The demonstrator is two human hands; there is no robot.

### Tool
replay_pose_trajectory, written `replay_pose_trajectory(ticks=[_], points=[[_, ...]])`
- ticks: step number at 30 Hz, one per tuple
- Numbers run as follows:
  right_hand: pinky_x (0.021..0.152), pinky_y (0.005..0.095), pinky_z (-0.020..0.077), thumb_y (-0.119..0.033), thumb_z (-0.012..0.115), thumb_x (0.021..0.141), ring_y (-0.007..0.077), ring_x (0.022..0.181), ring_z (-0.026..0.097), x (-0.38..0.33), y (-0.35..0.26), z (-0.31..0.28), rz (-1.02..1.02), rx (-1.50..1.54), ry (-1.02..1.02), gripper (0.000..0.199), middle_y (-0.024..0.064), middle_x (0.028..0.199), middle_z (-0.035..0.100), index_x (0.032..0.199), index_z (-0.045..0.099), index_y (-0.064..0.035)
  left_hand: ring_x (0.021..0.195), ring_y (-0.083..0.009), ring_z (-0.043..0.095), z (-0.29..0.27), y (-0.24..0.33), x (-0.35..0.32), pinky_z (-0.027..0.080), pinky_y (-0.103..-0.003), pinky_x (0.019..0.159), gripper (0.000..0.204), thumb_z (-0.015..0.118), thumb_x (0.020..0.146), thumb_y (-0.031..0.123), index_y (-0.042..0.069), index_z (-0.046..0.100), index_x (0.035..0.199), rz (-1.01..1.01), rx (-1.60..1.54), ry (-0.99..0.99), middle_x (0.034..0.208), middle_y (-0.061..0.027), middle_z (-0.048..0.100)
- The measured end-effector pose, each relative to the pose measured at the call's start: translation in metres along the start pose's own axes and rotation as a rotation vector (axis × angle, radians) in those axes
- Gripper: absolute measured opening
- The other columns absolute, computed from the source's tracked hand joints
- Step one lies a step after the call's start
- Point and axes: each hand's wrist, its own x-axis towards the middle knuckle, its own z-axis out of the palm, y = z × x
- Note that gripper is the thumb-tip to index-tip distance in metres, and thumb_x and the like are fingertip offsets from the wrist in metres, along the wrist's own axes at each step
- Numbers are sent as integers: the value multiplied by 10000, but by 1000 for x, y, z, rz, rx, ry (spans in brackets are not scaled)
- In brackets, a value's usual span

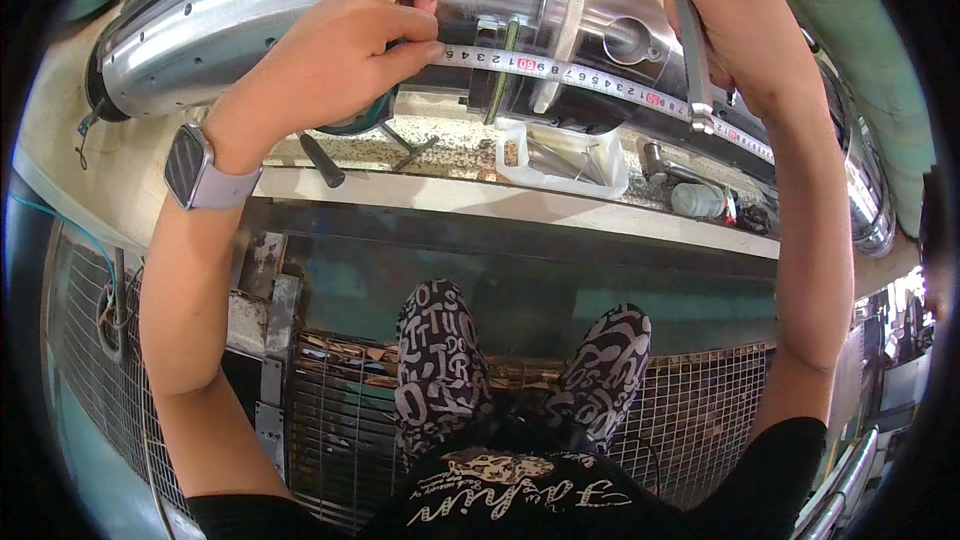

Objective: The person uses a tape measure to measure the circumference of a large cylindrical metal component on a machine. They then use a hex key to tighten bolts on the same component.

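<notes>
Left hand (345, 48), 11 o'clock, pinches likely light, springy tape-measure blade (592, 80), best held edgewise; right hand (742, 32) grips open-end wrench (692, 62).

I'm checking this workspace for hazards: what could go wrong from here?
The narrow white measuring tape could slip from the left hand, spoiling any reading. The silver metal hand tool in the right hand, its end overlapping the tape, might knock it or scratch the shiny metal cylinder.
</notes>
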Motion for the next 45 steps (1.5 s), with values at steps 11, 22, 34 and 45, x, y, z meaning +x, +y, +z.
replay_pose_trajectory(ticks=[11,22,34,45], points=[[412,303,373,-208,508,845,146,397,473,3,3,8,-51,173,-16,340,64,473,498,596,535,21,799,-219,440,-3,9,2,373,-266,741,184,573,816,92,-43,470,744,29,-31,2,922,-93,395],[340,281,337,-179,501,855,141,340,431,9,4,12,-85,454,-137,361,56,451,469,545,483,4,809,-218,448,-2,-1,-1,372,-268,752,171,574,814,88,-42,483,752,1,9,3,933,-90,407],[363,290,350,-164,494,843,146,349,437,5,-10,9,7,349,-109,358,64,449,464,529,476,7,841,-216,443,-3,3,1,367,-260,776,187,576,818,98,-46,474,759,11,-4,-16,948,-85,400],[364,294,346,-179,495,850,153,345,433,5,-1,10,-61,411,-137,381,65,446,463,514,472,-2,833,-213,441,-8,14,3,364,-261,764,194,572,822,105,-41,467,747,-11,-30,-33,945,-85,395]])
